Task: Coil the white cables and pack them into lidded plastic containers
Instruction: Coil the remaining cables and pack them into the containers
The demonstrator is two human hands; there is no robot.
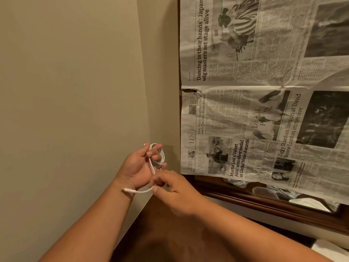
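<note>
The right hand (175,193), nearest the viewer, pinches the loose tail of a thin white plastic cable (152,168) between thumb and fingertips. From that pinch the short free end (138,190) bends toward the left wrist and stops in a small white plug, unsupported.

Just beyond, the left hand (136,167), palm toward the viewer, grips the small wound coil (160,154) of the same cable, fingers curled through its loops. The stretch between coil and pinch runs nearly upright across the left palm. The coil thus lies above and slightly left of the right hand, which is the hand placed to carry the tail round the bundle. Winding appears almost complete. No lidded container can be made out with certainty.

Farther right, a sheet of grey newspaper (264,103) hangs over a dark wooden frame (264,206), its print turned sideways:
- "LEISURE"
- "'Dancing in their hands': Japan wig masters set stage alive"
- "Martin Looi's 'Velvet Alibi' wins silver medal at Global Music Awards"
- "Ziggy Stardust lives on at David Bowie London immersive"

A plain beige wall (75,82) lies behind the hands.
</note>
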